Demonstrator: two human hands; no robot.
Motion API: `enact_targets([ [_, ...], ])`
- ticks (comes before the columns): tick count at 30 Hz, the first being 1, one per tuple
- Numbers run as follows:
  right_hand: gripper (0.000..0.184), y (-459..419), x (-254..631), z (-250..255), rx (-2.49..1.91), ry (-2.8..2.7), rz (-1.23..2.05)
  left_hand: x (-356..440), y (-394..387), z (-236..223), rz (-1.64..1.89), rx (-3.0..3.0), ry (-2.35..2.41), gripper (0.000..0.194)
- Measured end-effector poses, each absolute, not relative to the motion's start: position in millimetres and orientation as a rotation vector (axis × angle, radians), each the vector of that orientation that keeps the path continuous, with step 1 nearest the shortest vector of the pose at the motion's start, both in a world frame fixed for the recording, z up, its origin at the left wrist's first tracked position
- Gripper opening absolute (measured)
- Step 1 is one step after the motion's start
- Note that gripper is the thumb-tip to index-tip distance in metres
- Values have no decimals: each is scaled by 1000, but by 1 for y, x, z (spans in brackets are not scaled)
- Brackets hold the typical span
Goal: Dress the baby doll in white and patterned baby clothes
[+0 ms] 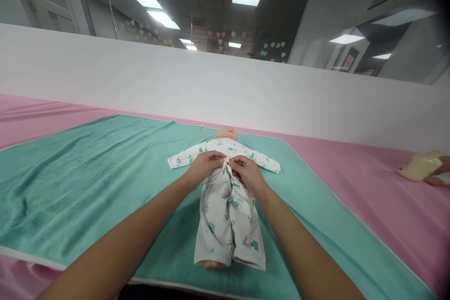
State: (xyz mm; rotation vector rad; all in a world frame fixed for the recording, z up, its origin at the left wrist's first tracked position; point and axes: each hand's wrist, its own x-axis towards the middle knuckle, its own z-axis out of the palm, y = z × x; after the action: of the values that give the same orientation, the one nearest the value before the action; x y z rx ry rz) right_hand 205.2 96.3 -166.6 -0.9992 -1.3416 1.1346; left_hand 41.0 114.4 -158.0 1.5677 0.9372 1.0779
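A baby doll (228,133) lies on its back on a teal blanket, head away from me and arms spread. It wears white baby clothes (215,208) printed with small teal and pink figures. My left hand (206,165) and my right hand (245,171) meet at the waist. Both are closed, thumb against fingers, pinching the white fabric, which gathers in creases beneath them. A small pale bit shows between the fingertips; whether it is a tie or an edge of cloth I cannot make out. The doll's toes show at one leg opening.
The teal blanket (87,173) lies wrinkled at left over a pink cover (351,168). A low white wall (197,89) with glass above runs behind. At far right, a pale yellow garment (420,166) is beside a partly visible skin-coloured shape (445,165).
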Motion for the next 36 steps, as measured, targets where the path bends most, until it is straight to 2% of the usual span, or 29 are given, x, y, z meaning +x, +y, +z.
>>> enact_targets([
  [20,23,96,198,-173,-1047,-1329,990,39,119,-160,1105,1594,943,20],
  [29,26,98,201,-171,-1010,-1324,1109,31,123,-162,1012,1687,897,19],
  [36,36,95,203,-169,-1009,-1336,1145,32,123,-164,1017,1804,895,19],
])
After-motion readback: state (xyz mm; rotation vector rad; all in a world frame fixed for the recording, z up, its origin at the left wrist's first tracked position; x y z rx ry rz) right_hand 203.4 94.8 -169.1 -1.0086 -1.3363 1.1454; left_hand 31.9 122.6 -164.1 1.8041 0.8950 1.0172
